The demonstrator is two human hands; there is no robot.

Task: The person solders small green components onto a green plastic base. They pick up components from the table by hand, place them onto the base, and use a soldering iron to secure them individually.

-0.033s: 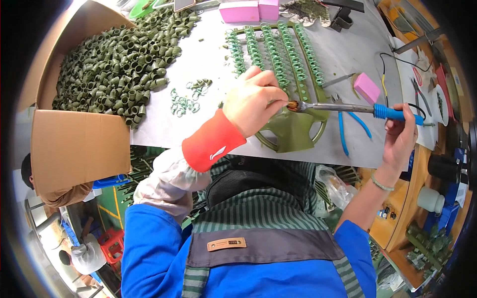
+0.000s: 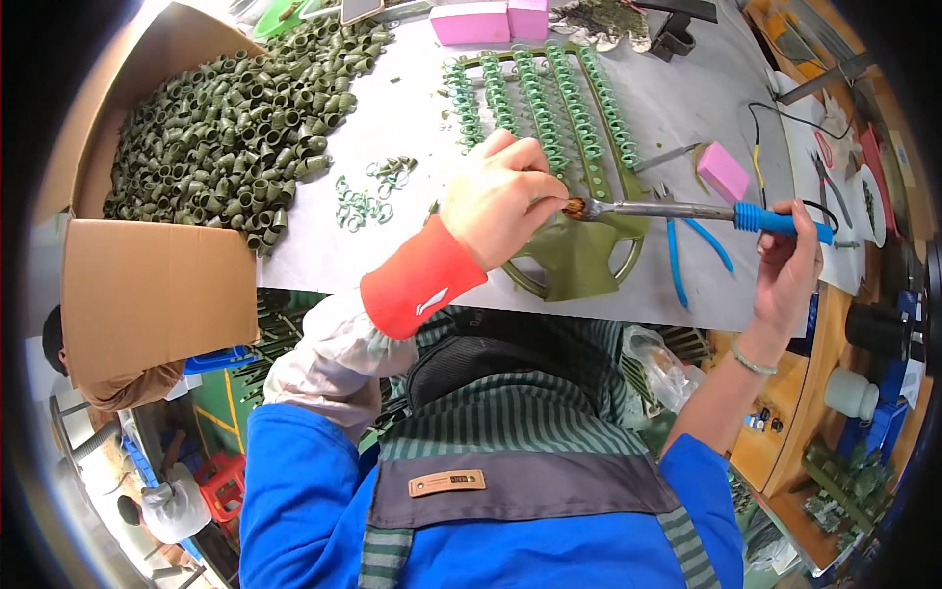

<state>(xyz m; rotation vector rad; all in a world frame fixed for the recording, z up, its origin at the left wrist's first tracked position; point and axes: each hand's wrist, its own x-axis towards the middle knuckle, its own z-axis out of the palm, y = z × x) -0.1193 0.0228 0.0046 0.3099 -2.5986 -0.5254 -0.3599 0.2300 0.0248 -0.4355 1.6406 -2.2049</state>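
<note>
My right hand (image 2: 790, 260) grips the blue handle of a soldering iron (image 2: 677, 210), its metal shaft lying level and pointing left. The iron's browned tip meets the fingertips of my left hand (image 2: 502, 191), which are pinched together; whatever they hold there is hidden. Beneath them lies an olive-green moulded frame (image 2: 579, 270) with a wide plate at its near end. Along the frame's bars run several rows of light green rings (image 2: 530, 98). Loose green rings (image 2: 363, 206) lie to the left of my left hand. Blue-handled pliers (image 2: 677, 265) rest on the table below the iron.
A cardboard box (image 2: 162, 294) on the left spills out a heap of olive-green caps (image 2: 235, 128). Pink blocks (image 2: 471, 25) stand at the back, and another pink block (image 2: 723, 173) sits near the iron. A dark cable (image 2: 785, 113) loops at the right. A person (image 2: 137, 385) is partly visible at lower left.
The soldering iron has shifted very slightly to the left. My left hand is nearly still.
</note>
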